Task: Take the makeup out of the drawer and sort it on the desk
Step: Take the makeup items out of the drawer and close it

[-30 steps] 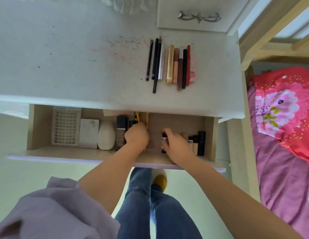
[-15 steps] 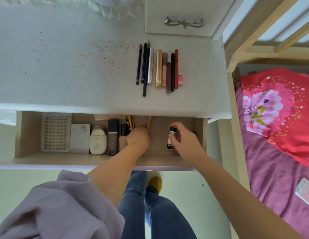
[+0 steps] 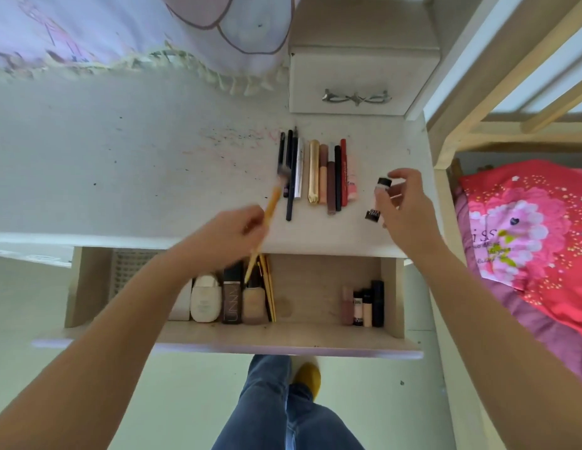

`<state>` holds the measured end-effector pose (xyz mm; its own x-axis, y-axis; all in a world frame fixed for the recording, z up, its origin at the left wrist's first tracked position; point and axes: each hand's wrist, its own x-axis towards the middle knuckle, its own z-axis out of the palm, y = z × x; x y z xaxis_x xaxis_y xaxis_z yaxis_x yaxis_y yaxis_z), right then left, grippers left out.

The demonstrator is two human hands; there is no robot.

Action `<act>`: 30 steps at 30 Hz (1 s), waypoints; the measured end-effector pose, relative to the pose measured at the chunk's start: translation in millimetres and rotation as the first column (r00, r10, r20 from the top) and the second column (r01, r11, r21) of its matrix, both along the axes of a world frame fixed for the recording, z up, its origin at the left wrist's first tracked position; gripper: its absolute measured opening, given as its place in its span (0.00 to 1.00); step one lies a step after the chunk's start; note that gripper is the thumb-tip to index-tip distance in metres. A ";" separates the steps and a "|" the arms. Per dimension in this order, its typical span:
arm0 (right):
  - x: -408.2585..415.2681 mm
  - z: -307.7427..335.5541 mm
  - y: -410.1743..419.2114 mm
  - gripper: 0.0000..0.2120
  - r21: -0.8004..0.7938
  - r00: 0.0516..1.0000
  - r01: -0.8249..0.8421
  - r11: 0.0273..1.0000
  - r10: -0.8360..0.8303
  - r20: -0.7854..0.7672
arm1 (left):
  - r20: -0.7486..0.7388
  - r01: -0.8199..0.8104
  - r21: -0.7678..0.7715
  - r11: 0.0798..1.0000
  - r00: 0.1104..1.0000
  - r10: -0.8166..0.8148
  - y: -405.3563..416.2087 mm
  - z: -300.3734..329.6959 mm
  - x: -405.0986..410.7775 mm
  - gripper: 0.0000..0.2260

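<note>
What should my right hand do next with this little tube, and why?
Probably lay the tube down beside the row of sticks: the right hand holds it just right of that row, over bare desk.

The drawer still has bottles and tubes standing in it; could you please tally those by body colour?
White: 1, the white bottle
Dark: 2, the UNNY tube and the black tube
Beige or pale: 3, the foundation bottle, the small pale tube and the beige tube
Pink: 1, the pink tube
Total: 7
</note>
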<state>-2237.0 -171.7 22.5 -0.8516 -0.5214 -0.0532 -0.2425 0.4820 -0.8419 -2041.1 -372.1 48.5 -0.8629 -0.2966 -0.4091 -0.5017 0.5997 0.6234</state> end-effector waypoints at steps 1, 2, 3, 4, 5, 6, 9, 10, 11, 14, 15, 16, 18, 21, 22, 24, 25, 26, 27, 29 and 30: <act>-10.9 -1.3 -7.8 0.10 0.041 1.000 0.000 0.999 0.001 -0.014 | -0.052 -0.110 -0.082 0.991 0.993 0.106 -12.4 -1.7 -12.2 0.05; -20.4 -3.4 -15.8 0.11 0.090 0.999 -0.012 0.996 0.015 -0.034 | -0.081 -0.217 -0.147 0.965 0.975 0.207 -23.5 -5.4 -26.1 0.06; -28.5 -6.0 -23.6 0.12 0.145 0.998 -0.027 0.989 0.035 -0.058 | -0.085 -0.298 -0.195 0.934 0.954 0.287 -32.8 -10.2 -40.8 0.08; -34.7 -8.4 -30.5 0.12 0.196 0.995 -0.038 0.980 0.054 -0.081 | -0.061 -0.338 -0.237 0.911 0.941 0.333 -40.4 -16.0 -54.6 0.09; -39.5 -10.7 -36.6 0.13 0.240 0.993 -0.042 0.970 0.068 -0.101 | -0.024 -0.335 -0.281 0.900 0.939 0.342 -46.0 -21.4 -67.1 0.11; -42.8 -12.5 -42.2 0.13 0.276 0.990 -0.042 0.960 0.078 -0.120 | 0.015 -0.303 -0.323 0.897 0.946 0.325 -49.0 -26.4 -77.8 0.11; -44.3 -13.8 -54.1 0.16 0.359 0.981 -0.053 0.932 0.115 -0.156 | 0.073 -0.190 -0.381 0.905 0.969 0.234 -45.0 -35.8 -96.9 0.13; -43.4 -13.6 -56.1 0.17 0.372 0.980 -0.058 0.926 0.124 -0.157 | 0.071 -0.173 -0.378 0.910 0.974 0.214 -42.5 -37.2 -99.4 0.13; -41.3 -11.8 -56.4 0.18 0.382 0.979 -0.058 0.922 0.127 -0.159 | 0.064 -0.169 -0.369 0.914 0.976 0.206 -40.2 -36.4 -99.4 0.14; -21.3 -2.0 -39.7 0.16 0.336 0.968 0.003 0.942 0.081 -0.236 | -0.062 -0.232 -0.299 0.926 0.973 0.224 -30.4 -29.5 -77.8 0.14; -7.4 0.0 -27.0 0.14 0.255 0.964 0.021 0.967 0.048 -0.263 | -0.156 -0.269 -0.247 0.931 0.959 0.236 -22.2 -28.5 -62.3 0.14; 10.2 -0.8 -11.4 0.11 0.163 0.960 0.007 0.987 0.039 -0.277 | -0.255 -0.301 -0.181 0.936 0.934 0.250 -9.9 -29.5 -43.3 0.14; 54.1 -13.3 25.0 0.07 0.117 0.951 -0.117 0.986 0.145 -0.272 | -0.339 -0.329 -0.055 0.943 0.894 0.293 24.9 -39.7 1.4 0.12; 104.7 -55.0 63.8 0.07 0.429 0.922 -0.296 0.853 0.373 -0.107 | -0.064 -0.343 -0.042 0.938 0.938 0.340 66.1 -80.2 51.3 0.09; 110.7 -70.7 68.9 0.10 0.544 0.921 -0.308 0.780 0.388 -0.035 | 0.069 -0.337 -0.065 0.939 0.937 0.341 72.0 -96.3 57.0 0.08; 109.3 -93.1 68.0 0.15 0.695 0.921 -0.299 0.654 0.388 0.032 | 0.228 -0.324 -0.115 0.939 0.911 0.343 73.8 -119.3 52.3 0.11; 105.2 -100.4 63.9 0.16 0.731 0.919 -0.289 0.619 0.392 0.031 | 0.257 -0.312 -0.154 0.938 0.903 0.343 72.1 -127.3 44.4 0.12; 100.6 -107.3 59.2 0.16 0.759 0.916 -0.282 0.587 0.400 0.031 | 0.273 -0.290 -0.211 0.934 0.900 0.341 70.4 -133.6 34.8 0.13; 97.1 -113.3 55.4 0.16 0.784 0.911 -0.285 0.552 0.409 0.043 | 0.289 -0.255 -0.276 0.927 0.898 0.333 69.6 -139.2 25.8 0.13; 94.2 -122.0 49.6 0.15 0.824 0.902 -0.303 0.480 0.423 0.085 | 0.334 -0.173 -0.376 0.910 0.891 0.307 70.4 -146.2 12.6 0.11; 94.2 -124.7 48.7 0.15 0.834 0.900 -0.302 0.463 0.427 0.089 | 0.359 -0.133 -0.411 0.902 0.886 0.294 71.7 -148.5 9.4 0.09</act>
<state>-2142.8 -123.0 -102.2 -0.6256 -0.5640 -0.5390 -0.6292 0.7732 -0.0788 -2031.8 -300.4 -100.0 -0.5434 -0.6505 -0.5306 -0.8010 0.5909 0.0960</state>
